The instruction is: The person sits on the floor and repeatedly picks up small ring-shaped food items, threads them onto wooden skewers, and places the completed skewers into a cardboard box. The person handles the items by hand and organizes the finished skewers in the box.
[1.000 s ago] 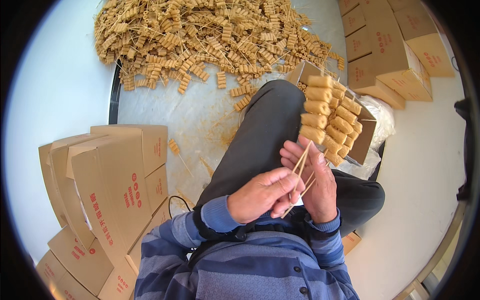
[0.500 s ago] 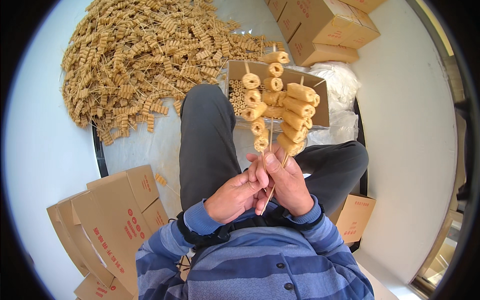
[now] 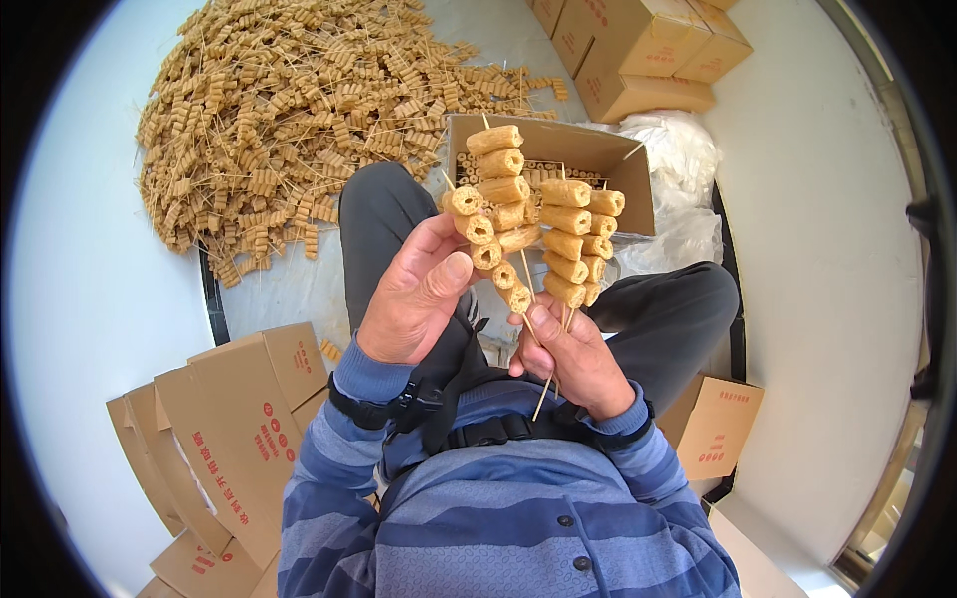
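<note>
Several wooden skewers threaded with tan, hollow, tube-shaped rolls fan out above my lap. My right hand is closed round their bare lower sticks, thumb on top. The skewered rolls on the right stand side by side in two stacks. On the left, other skewered rolls spread apart and lean outward. My left hand grips the side of the leftmost stack, its thumb near the rolls and its fingers partly hidden behind them.
An open cardboard box holding more skewered rolls stands beyond my hands. A large heap of skewered rolls covers the floor at far left. Cartons are stacked at far right, near clear plastic bags. Flattened cartons lean at near left.
My left hand has left the lower sticks and moved up and left to the rolls. The skewers have turned and lined up more closely on the right. My right hand keeps its hold.
</note>
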A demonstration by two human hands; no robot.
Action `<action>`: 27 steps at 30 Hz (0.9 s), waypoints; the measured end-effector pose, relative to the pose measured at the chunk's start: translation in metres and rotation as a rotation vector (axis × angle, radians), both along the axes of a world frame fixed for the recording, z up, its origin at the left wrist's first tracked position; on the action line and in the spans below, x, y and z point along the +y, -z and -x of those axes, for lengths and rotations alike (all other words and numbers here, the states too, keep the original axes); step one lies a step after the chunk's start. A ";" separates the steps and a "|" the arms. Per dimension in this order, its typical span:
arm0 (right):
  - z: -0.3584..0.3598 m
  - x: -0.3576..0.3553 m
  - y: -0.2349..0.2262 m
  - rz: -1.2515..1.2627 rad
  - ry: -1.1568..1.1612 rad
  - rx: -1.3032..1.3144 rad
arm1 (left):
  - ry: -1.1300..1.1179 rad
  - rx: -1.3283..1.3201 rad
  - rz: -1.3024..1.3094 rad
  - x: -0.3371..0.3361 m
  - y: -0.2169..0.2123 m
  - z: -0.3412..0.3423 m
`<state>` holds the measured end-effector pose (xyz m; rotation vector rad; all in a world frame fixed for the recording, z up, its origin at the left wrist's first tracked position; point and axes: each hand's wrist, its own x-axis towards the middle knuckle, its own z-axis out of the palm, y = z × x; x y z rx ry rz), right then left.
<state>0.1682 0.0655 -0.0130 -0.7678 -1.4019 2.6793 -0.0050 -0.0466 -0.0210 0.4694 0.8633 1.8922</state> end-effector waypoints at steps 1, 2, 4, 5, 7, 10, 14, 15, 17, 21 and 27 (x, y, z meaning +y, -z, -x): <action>-0.002 0.001 0.000 -0.003 -0.017 -0.005 | -0.010 0.009 0.007 0.002 0.001 -0.002; -0.004 0.001 0.000 0.007 -0.032 -0.005 | -0.021 0.017 0.014 0.003 0.001 -0.003; -0.006 -0.001 0.001 -0.049 -0.058 -0.036 | -0.038 0.011 0.041 0.002 0.001 -0.006; -0.007 -0.002 0.002 -0.075 -0.075 -0.025 | -0.044 -0.002 0.062 0.002 0.001 -0.006; -0.009 -0.004 0.004 -0.123 -0.076 -0.070 | -0.083 -0.032 0.060 0.001 0.000 -0.004; -0.011 -0.006 0.006 -0.180 -0.079 -0.057 | -0.170 -0.068 -0.030 0.001 -0.002 0.006; -0.015 -0.006 0.006 -0.120 -0.133 -0.033 | -0.130 -0.055 -0.010 0.000 -0.005 0.015; -0.015 -0.006 0.005 -0.084 -0.148 -0.030 | -0.124 -0.083 -0.028 0.000 -0.006 0.016; -0.016 -0.005 0.006 -0.075 -0.182 -0.017 | -0.100 -0.126 -0.073 -0.001 -0.006 0.016; -0.016 -0.004 0.006 -0.103 -0.286 -0.021 | -0.105 -0.119 -0.055 -0.002 -0.003 0.013; -0.014 0.000 0.000 -0.125 -0.112 -0.077 | -0.126 -0.199 -0.023 -0.003 -0.001 0.014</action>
